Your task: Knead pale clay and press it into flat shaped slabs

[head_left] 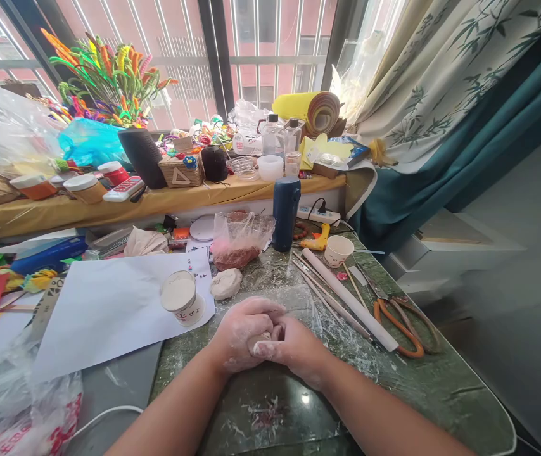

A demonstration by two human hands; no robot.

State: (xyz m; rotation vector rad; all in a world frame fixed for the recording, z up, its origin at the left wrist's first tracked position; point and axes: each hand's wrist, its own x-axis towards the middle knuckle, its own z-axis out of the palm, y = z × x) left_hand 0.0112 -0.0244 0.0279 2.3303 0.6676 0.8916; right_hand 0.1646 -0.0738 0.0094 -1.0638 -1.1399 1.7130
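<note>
My left hand point(242, 332) and my right hand point(299, 345) are pressed together over the green marble table point(441, 386), both dusted white. Between them they squeeze a small piece of pale dough point(260, 342), mostly hidden by the curled fingers. A second lump of dough point(225, 283) lies on the table just beyond my left hand. Left of that lump stands a paper cup of white flour point(181, 297) on a white sheet of paper point(109, 310).
A white rolling pin point(346, 297), thin sticks and orange-handled scissors point(401, 320) lie to the right. Behind are a plastic bag of brown filling point(239, 244), a dark blue bottle point(286, 212), a paper cup point(337, 250) and a cluttered shelf point(109, 206).
</note>
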